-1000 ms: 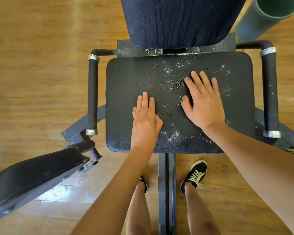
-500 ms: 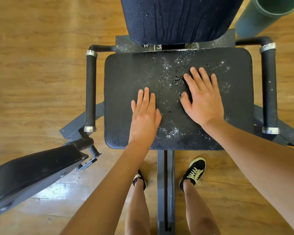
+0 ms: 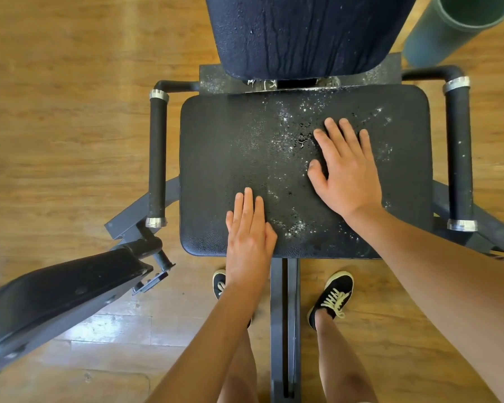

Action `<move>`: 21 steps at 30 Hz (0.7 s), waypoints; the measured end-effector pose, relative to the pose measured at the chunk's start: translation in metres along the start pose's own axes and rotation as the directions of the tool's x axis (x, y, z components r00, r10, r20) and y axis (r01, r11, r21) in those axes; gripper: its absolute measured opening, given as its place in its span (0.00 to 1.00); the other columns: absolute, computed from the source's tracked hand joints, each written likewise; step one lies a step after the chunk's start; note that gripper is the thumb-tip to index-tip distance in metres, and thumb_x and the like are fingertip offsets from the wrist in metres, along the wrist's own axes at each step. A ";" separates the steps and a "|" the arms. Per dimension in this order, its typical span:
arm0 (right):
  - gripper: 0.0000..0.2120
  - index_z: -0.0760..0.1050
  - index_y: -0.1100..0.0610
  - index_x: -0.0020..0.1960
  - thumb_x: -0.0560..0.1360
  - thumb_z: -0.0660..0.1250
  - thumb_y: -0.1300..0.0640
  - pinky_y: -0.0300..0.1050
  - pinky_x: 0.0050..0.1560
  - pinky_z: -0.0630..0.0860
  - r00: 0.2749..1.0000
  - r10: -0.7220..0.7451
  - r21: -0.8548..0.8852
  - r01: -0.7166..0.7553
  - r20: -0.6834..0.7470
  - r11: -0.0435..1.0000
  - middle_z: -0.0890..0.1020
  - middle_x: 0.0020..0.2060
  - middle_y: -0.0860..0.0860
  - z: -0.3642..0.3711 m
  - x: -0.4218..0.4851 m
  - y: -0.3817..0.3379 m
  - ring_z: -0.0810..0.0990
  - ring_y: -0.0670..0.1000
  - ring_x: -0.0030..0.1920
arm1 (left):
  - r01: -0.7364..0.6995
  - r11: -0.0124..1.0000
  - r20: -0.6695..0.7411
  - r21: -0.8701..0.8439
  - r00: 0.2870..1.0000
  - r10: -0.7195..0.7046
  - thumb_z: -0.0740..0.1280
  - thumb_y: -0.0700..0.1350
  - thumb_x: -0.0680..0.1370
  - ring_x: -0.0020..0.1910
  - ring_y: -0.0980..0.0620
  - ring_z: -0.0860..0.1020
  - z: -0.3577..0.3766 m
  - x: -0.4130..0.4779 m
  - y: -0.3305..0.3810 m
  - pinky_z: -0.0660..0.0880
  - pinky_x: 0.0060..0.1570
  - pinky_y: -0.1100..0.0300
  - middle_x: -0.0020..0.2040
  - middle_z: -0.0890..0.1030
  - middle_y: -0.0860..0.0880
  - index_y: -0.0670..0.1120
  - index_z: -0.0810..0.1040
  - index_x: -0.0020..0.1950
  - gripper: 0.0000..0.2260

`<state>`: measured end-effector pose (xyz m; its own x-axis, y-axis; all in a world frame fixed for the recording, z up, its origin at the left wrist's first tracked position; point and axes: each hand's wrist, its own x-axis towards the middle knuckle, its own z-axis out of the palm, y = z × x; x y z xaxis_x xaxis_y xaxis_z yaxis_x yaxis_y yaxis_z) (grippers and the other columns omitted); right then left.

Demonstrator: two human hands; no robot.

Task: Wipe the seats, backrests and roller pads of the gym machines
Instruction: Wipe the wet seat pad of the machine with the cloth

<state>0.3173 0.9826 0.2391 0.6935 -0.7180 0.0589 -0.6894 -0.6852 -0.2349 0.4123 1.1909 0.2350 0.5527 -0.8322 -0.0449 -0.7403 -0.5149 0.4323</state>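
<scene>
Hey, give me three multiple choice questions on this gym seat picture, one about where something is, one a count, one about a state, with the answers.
1. Where on the seat does the left hand lie?
A) near its front edge
B) at its far edge
C) off it, on the floor

2. How many side handles flank the seat?
A) one
B) two
C) four

3. How is the right hand?
A) flat, fingers straight
B) gripping a cloth
C) clenched in a fist

Answers:
1 A, its wrist crosses the front edge.
2 B, one stands on each side.
3 A, it lies palm down among the droplets.
</scene>
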 end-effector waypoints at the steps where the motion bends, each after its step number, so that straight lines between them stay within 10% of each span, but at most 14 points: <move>1: 0.25 0.67 0.57 0.77 0.82 0.56 0.50 0.64 0.79 0.54 1.000 -0.001 0.002 0.001 -0.003 1.000 0.65 0.79 0.56 0.000 0.000 0.000 0.59 0.59 0.80 | -0.002 1.000 -0.004 -0.027 1.000 0.002 0.54 0.43 0.84 0.79 0.38 0.62 0.000 0.002 0.000 0.57 0.76 0.39 0.78 0.67 0.36 0.35 0.71 0.74 0.21; 21: 0.26 0.68 0.58 0.77 0.82 0.55 0.48 0.64 0.79 0.55 1.000 -0.019 -0.022 0.019 0.007 1.000 0.66 0.79 0.56 0.004 0.001 0.004 0.58 0.59 0.81 | 0.296 0.904 -0.093 -0.310 0.936 -0.339 0.57 0.45 0.87 0.82 0.39 0.52 -0.003 0.204 0.046 0.55 0.79 0.43 0.81 0.59 0.36 0.34 0.65 0.77 0.22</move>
<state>0.3155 0.9794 0.2345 0.7078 -0.7042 0.0565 -0.6807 -0.7012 -0.2122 0.4917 0.9983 0.2488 0.8036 -0.5858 -0.1049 -0.3867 -0.6480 0.6562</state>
